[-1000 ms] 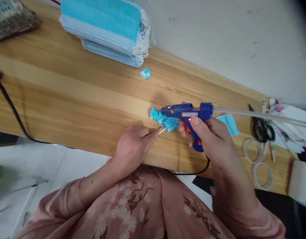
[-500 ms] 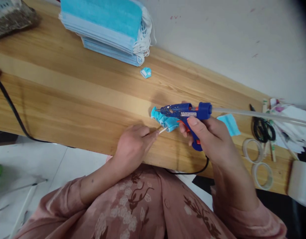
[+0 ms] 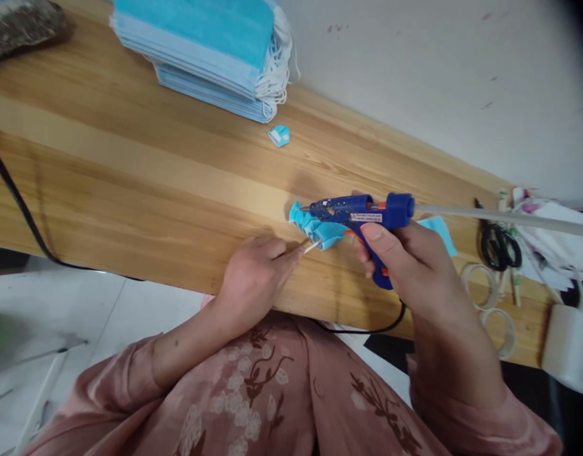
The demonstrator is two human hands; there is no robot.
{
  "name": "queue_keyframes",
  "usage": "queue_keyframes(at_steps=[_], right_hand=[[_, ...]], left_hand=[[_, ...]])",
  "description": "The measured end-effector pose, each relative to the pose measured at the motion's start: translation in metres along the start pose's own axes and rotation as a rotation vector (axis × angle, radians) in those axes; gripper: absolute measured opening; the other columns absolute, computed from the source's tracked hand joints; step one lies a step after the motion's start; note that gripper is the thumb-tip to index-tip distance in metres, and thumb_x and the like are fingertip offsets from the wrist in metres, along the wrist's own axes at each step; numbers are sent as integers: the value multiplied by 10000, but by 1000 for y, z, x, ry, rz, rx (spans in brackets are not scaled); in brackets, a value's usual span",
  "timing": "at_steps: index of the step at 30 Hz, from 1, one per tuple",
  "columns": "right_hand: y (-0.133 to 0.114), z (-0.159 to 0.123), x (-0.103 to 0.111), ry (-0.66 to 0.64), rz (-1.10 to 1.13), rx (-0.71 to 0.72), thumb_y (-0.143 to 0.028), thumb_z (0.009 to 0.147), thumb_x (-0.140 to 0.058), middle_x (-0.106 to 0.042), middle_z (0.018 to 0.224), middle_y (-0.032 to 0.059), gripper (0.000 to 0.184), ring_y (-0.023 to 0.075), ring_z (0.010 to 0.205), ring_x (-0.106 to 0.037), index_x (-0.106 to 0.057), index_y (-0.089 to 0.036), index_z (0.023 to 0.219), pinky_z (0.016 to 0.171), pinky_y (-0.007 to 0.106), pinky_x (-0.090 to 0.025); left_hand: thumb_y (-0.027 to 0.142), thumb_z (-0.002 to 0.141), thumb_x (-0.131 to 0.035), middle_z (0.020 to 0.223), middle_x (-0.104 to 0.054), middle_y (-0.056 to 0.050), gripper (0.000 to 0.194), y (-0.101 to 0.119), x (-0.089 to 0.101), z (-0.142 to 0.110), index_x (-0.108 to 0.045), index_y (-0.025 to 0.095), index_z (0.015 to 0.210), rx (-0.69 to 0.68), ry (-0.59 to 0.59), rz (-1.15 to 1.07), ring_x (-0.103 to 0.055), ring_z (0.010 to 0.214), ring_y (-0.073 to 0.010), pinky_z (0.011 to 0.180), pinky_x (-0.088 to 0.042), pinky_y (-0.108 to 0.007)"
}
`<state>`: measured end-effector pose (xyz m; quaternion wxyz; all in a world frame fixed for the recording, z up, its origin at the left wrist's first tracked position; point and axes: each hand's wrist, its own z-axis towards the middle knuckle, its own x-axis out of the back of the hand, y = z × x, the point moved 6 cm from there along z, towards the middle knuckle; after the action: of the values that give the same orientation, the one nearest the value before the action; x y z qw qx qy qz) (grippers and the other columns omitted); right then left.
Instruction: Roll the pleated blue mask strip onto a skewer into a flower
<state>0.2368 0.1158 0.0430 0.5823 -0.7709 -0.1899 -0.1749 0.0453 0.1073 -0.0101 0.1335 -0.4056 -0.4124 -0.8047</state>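
My right hand (image 3: 405, 263) is wrapped round the grip of a blue hot glue gun (image 3: 362, 215), with a clear glue stick (image 3: 500, 218) poking out of its back to the right. The gun's nozzle points left over a folded blue fabric flower (image 3: 314, 229). My left hand (image 3: 257, 272) pinches a thin white stick (image 3: 311, 246) that carries the blue flower, low over the wooden table (image 3: 130, 183).
A stack of blue face masks (image 3: 210, 50) lies at the back left, with a small blue scrap (image 3: 278, 135) beside it. Scissors (image 3: 497, 244), tape rolls (image 3: 490, 301), a blue cloth piece (image 3: 438, 231) and white clutter sit at the right. A black cable (image 3: 16, 202) crosses the left edge.
The glue gun and my right hand have shifted slightly to the right. My left hand still holds the stick in the same place.
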Motion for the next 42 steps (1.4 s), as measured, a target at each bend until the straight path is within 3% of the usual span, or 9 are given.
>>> queue_keyframes(at_steps=[18,23,28,31,36,42], right_hand=[[-6,3,2,-19,-196,21,-644,964,-549,-530,504,-26,548,89,438,-490,-556,-216,623,440,248,-353],[-5,8,1,-63,-208,29,-632,971,-558,-561,566,-16,508,105,472,-529,-559,-224,669,467,260,-399],[-12,14,-3,-146,-266,74,-584,995,-535,-664,675,24,471,121,529,-586,-678,-214,742,492,267,-434],[-21,14,4,-96,-308,129,-564,981,-573,-646,672,11,422,97,476,-513,-707,-207,798,450,258,-384],[-23,9,21,7,-230,82,-553,972,-588,-610,659,-5,411,75,459,-444,-734,-195,832,383,225,-298],[-14,0,26,8,-121,78,-543,976,-603,-626,676,-17,414,47,466,-477,-711,-198,772,404,184,-342]], left_hand=[[305,1129,-372,695,-569,-11,452,5,3,1,-779,140,1022,-54,41,80,-444,619,-158,580,-305,-328],[314,1131,-364,678,-555,-7,458,6,4,1,-779,151,1025,-59,51,92,-439,616,-162,579,-296,-331],[302,1125,-387,668,-549,-11,465,5,3,0,-777,143,928,-64,44,86,-448,620,-162,587,-297,-335],[295,1119,-406,673,-547,-11,444,5,3,0,-777,141,929,-61,49,84,-443,620,-162,588,-294,-336],[284,1114,-420,670,-538,-15,440,5,2,-1,-786,154,906,-58,50,102,-451,629,-168,599,-303,-341],[304,1122,-392,705,-565,-23,466,2,-2,-2,-787,175,910,-14,-25,90,-500,675,-172,620,-323,-333]])
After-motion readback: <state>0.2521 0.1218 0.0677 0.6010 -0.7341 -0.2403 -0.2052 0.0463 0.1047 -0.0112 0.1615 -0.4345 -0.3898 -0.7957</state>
